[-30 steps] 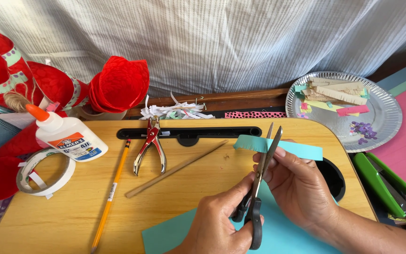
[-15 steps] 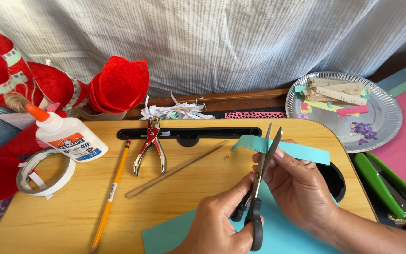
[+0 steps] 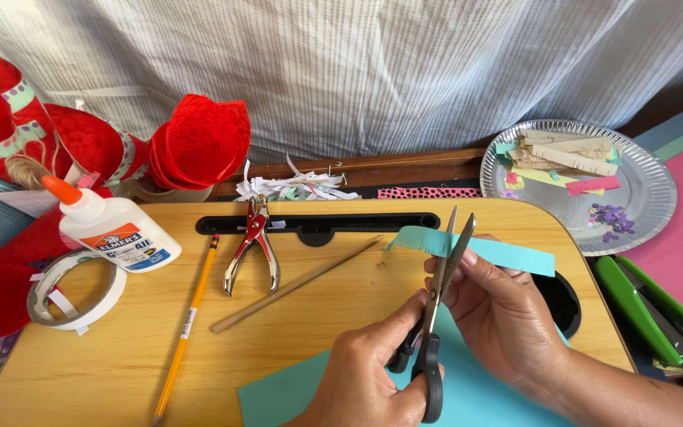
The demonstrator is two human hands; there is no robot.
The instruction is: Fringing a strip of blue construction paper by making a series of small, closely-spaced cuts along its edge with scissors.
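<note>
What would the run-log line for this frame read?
left hand: grips black-handled scissors, blades open | right hand: holds teal paper strip between blades | surface: wooden lap tray

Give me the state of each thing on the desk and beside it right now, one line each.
Scissors: blades open, around the strip's edge.
Teal strip: fringed at its left end, pinched in right hand.
Left hand: gripping the scissor handles.
Glue bottle: lying down, cap on.
Hole punch: handles apart, lying flat.
Tape roll: flat, loose end out.
Pencil: lying flat.
Foil plate: holds paper scraps.
</note>
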